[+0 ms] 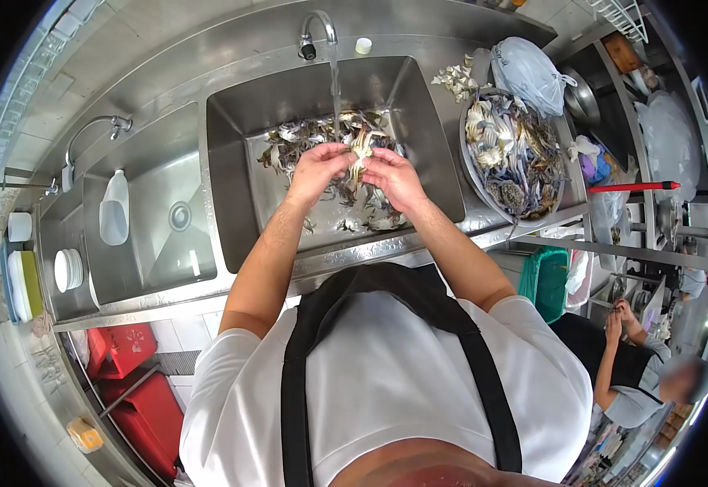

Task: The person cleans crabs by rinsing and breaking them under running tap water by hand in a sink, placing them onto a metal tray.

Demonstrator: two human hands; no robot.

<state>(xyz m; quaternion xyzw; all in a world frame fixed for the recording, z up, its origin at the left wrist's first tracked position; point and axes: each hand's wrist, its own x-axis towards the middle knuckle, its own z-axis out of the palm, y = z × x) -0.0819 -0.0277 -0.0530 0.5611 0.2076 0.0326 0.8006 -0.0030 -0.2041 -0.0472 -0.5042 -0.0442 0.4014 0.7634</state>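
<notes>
Both of my hands meet over the middle sink point(232, 162), holding one crab point(361, 146) between them. My left hand point(319, 169) pinches the crab's left side with fingers closed. On its right side, my right hand point(394, 175) grips it the same way. The crab is pale and yellowish-white, partly hidden by my fingers. Water runs from the tap point(319, 28) just behind it. Below my hands, a heap of crabs and crab pieces point(289, 136) lies on the sink floor.
Right of the sink stands a large bowl point(466, 154) heaped with crabs, beside a white plastic bag point(528, 73). Crab pieces point(456, 81) lie on the counter. The left sink holds a plastic jug point(114, 215). Another person point(638, 365) stands at the lower right.
</notes>
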